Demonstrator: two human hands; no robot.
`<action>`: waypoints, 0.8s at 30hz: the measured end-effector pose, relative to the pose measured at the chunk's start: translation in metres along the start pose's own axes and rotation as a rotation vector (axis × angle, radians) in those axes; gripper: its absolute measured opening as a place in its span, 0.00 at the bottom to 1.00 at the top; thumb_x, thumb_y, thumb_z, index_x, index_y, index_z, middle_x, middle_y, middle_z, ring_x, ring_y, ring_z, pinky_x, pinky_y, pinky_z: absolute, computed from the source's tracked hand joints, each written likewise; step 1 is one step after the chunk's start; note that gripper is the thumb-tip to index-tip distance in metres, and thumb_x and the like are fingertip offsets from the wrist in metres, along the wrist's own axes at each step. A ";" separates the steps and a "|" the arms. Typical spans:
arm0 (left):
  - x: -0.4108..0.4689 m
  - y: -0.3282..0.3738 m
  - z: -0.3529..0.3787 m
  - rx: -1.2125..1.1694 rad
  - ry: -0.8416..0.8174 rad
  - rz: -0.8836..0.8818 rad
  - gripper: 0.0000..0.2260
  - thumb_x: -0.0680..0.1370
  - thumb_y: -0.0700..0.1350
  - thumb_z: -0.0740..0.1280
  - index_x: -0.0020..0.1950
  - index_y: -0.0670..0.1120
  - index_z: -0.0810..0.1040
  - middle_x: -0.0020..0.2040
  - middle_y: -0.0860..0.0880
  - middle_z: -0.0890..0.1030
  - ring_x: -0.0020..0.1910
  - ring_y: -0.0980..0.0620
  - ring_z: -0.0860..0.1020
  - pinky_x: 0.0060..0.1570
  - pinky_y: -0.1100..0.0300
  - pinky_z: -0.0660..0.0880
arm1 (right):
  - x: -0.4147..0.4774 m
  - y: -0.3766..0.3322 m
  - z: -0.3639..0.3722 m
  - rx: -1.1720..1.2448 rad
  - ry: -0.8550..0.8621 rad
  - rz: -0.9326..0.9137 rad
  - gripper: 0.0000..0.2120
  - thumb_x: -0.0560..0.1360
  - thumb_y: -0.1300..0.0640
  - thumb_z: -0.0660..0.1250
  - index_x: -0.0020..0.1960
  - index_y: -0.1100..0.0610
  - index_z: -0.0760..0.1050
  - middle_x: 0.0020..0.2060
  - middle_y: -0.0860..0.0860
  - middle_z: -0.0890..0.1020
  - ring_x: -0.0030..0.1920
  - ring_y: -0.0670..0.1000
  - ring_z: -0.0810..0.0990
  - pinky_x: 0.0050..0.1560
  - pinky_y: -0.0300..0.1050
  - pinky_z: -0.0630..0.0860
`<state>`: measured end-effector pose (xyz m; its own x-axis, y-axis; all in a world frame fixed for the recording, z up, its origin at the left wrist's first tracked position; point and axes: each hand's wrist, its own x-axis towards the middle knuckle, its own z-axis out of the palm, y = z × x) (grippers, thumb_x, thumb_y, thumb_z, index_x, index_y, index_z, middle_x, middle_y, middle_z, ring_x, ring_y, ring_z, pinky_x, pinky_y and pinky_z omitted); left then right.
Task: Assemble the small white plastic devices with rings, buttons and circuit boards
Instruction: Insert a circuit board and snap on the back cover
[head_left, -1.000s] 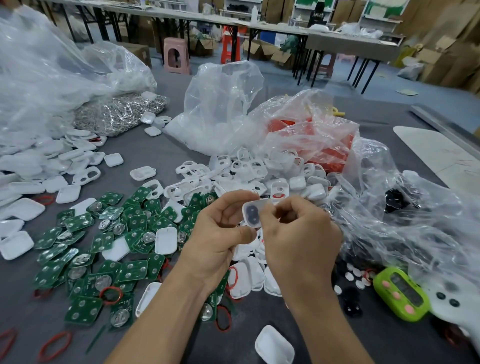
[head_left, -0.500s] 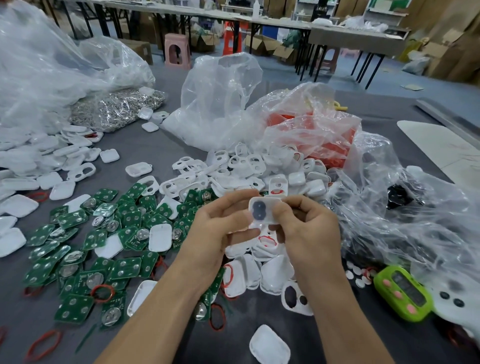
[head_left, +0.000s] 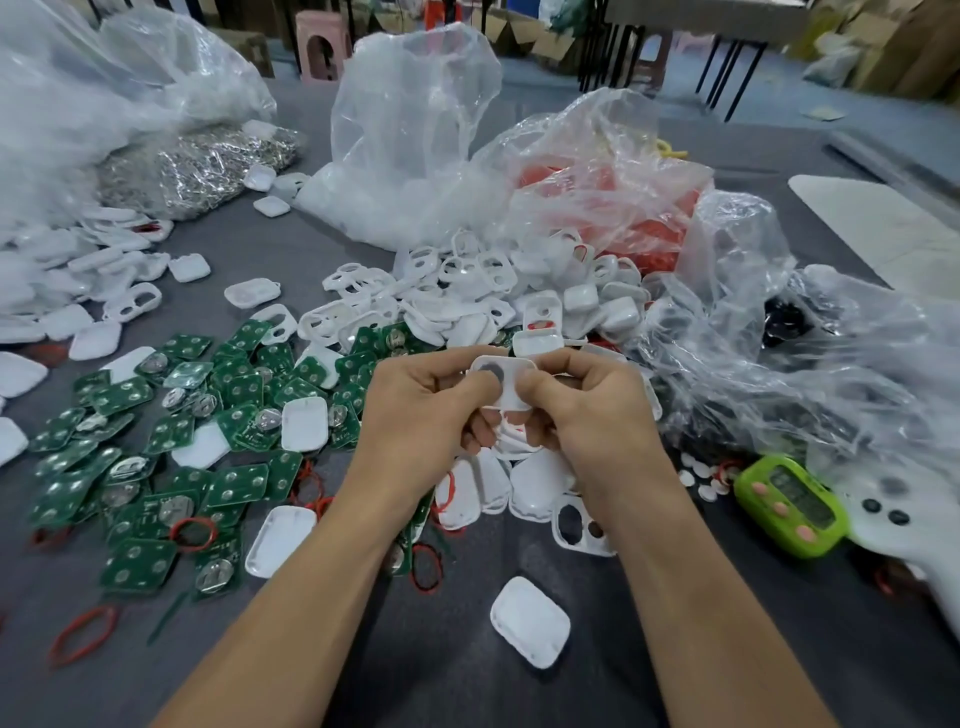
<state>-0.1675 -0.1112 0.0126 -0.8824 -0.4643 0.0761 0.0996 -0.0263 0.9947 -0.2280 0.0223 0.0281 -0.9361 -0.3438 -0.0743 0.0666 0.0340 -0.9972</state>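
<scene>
A small white plastic device shell (head_left: 506, 382) with a dark round button hangs above the table's middle, pinched from both sides. My left hand (head_left: 415, 415) grips its left end with thumb on top; my right hand (head_left: 587, 415) grips its right end the same way. Green circuit boards (head_left: 156, 441) with coin cells lie scattered to the left. White shell halves (head_left: 467, 296) are heaped behind my hands. Red rubber rings (head_left: 192, 532) lie among the boards. Small white buttons (head_left: 698, 475) sit at the right.
Clear plastic bags (head_left: 415, 130) stand behind, one with red rings (head_left: 639, 228), another at the right (head_left: 831, 374). A bag of metal rings (head_left: 208, 166) lies far left. A green timer (head_left: 792, 504) and a white controller (head_left: 904, 519) rest at right. A loose white cover (head_left: 530, 621) lies near me.
The shell has turned from upright to lying sideways between my hands. My thumbs now press on its face and both hands have sunk slightly toward the table.
</scene>
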 end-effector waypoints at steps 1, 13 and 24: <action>0.000 0.000 0.000 -0.033 -0.010 -0.004 0.10 0.75 0.39 0.71 0.51 0.49 0.89 0.31 0.41 0.82 0.27 0.49 0.78 0.28 0.60 0.75 | 0.000 0.000 0.000 0.013 0.015 0.007 0.09 0.76 0.63 0.73 0.38 0.55 0.84 0.27 0.54 0.80 0.24 0.49 0.76 0.27 0.40 0.74; 0.001 0.002 -0.010 -0.443 -0.310 -0.077 0.23 0.72 0.34 0.73 0.67 0.43 0.80 0.55 0.44 0.85 0.56 0.48 0.83 0.58 0.56 0.80 | -0.007 -0.008 0.010 0.293 -0.047 0.132 0.03 0.74 0.64 0.71 0.42 0.64 0.80 0.29 0.55 0.77 0.25 0.48 0.70 0.25 0.38 0.68; 0.007 0.010 -0.036 -0.682 -0.344 -0.255 0.14 0.78 0.36 0.66 0.62 0.44 0.83 0.60 0.44 0.84 0.55 0.49 0.83 0.57 0.52 0.81 | -0.011 -0.006 0.014 0.130 0.013 0.098 0.26 0.81 0.39 0.64 0.30 0.53 0.81 0.25 0.57 0.80 0.20 0.50 0.71 0.20 0.38 0.65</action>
<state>-0.1563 -0.1465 0.0208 -0.9970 -0.0750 -0.0195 0.0370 -0.6812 0.7312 -0.2137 0.0127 0.0351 -0.9273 -0.3326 -0.1716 0.2008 -0.0554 -0.9781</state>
